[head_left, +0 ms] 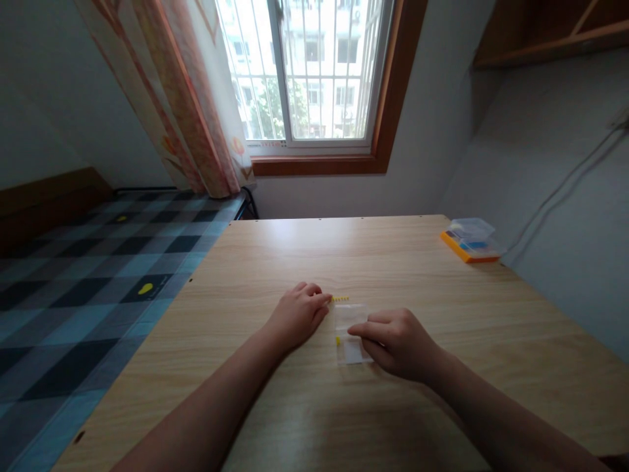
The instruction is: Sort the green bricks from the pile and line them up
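Observation:
My left hand (302,312) rests on the wooden table, fingers together and slightly bent. Its fingertips touch the left end of a short yellow strip with small dark marks (341,299). Just below the strip lies a flat, clear plastic piece (351,314), with a whitish patch in its lower half and a small yellow bit (337,340) at its left edge. Over the right side of this piece is my right hand (396,341), index finger stretched out onto the plastic and the other fingers loosely bent. Its lower fingertips cover part of the plastic.
At the table's (275,255) far right corner stands an orange box with a clear lid (472,241), with something blue inside. A bed with a checked cover (98,288) is beside the table on the left. Beyond are a curtain (181,98) and a barred window (319,78).

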Tool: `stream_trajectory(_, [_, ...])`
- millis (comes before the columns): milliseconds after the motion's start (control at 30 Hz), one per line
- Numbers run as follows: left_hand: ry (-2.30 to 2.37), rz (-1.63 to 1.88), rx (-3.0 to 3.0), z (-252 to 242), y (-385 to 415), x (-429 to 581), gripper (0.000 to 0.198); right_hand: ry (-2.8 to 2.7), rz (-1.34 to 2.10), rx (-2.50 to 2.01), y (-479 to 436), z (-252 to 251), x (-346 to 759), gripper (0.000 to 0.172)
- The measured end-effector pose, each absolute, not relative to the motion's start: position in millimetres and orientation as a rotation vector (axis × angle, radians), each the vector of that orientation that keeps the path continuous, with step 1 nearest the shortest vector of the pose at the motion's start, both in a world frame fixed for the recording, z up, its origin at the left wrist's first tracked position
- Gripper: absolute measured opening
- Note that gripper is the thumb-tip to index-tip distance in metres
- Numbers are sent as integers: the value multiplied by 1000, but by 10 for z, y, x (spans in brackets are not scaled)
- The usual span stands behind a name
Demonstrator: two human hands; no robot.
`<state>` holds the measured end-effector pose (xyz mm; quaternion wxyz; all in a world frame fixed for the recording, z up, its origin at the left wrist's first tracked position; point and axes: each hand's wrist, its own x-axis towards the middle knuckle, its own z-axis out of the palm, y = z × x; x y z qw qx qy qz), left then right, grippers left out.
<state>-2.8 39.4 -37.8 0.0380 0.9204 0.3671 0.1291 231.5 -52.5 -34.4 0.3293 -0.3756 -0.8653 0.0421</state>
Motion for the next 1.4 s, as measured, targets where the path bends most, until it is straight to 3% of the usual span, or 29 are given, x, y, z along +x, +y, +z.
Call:
stream_trajectory(767, [1605,188,2478,-177,369,-121,16,-1933,-31,-828,-433,-325,2461,25])
stream_trajectory(967, [1605,199,2489,-201,368,-114,19,-1937,6,-850,-422,-350,2457,23])
stream_trajectory(1233, [1316,452,2428,204,-72,-27,11,-1930,2,-878,-458,-296,2465,23])
stream_trajectory(1400, [1212,222,2442,77,-265,170,12,-1956,16,-879,-476,-270,2455,23])
